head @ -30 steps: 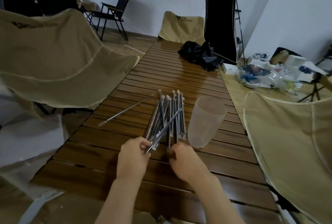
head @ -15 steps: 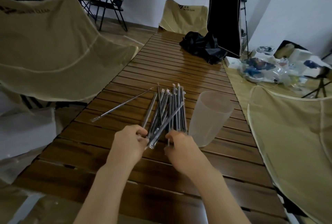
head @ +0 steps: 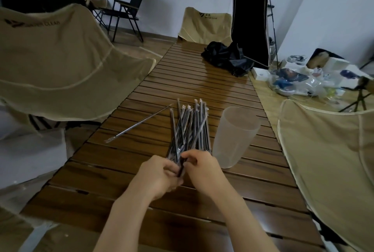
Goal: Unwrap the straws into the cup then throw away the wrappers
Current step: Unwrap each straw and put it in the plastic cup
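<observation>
Right at the near end of the slatted wooden table (head: 121, 173) both hands are bunched up together over one wrapped straw (head: 195, 139). The left hand (head: 156, 177) has its fingers curled round the near end, pinning it, and the right hand (head: 202, 167) is pinching the same end from the other side, thumb and fingertips closed on it. My guess is one hand anchors while the other tears the plastic open; whether the wrapper has actually split yet, I can't tell from here.

That straw slants up off the pile of wrapped straws (head: 189, 128), which lies fanned out just beyond the knuckles, near ends all pointing toward the person so the next one is an easy grab. Looks like none are done yet.

The frosted cup (head: 235, 136) stands upright just right of the pile, near the right hand. Sensible spot, since a freed straw only needs a short hop into it. It looks empty from this angle.

A single wrapped straw (head: 139, 123) lies diagonally on its own to the left, apart from the bunch.

Further up the table there's a crumpled black bag (head: 228, 59), maybe meant for the wrappers, though that's just me guessing. Tan camp chairs (head: 60, 59) sit round the sides.
</observation>
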Demonstrator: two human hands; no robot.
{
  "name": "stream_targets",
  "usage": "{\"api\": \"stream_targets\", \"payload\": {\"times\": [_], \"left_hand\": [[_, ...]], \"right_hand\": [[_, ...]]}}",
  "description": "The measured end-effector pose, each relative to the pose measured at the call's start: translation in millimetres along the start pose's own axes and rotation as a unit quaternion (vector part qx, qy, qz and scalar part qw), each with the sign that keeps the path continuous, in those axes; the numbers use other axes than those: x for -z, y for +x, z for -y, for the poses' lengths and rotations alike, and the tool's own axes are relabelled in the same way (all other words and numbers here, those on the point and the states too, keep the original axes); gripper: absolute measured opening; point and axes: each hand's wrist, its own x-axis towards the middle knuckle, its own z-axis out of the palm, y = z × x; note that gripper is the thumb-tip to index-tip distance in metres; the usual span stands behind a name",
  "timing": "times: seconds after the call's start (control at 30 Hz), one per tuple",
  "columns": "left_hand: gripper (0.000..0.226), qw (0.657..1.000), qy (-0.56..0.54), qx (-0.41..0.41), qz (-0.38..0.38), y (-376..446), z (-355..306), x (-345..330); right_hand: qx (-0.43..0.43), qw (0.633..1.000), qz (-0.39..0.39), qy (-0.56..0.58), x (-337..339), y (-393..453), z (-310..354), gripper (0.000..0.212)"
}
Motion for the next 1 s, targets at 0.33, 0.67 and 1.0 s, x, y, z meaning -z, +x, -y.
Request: {"api": "stream_targets", "payload": {"times": [0.33,0.67,1.0], "left_hand": [[0.033,0.988,-0.079,-0.069,-0.113,6,-10,7],[0.015,0.790,-0.539,0.033,-0.292,-1,-9,34],[0.012,0.784,-0.552,0.023,-0.284,-2,-20,27]], "right_hand": [[0.013,0.997,-0.052,0.051,10,7,-2,0.031],[0.123,0.991,0.044,-0.039,22,-6,8,0.007],[0.128,0.990,-0.043,-0.044,34,-2,4,0.017]]}}
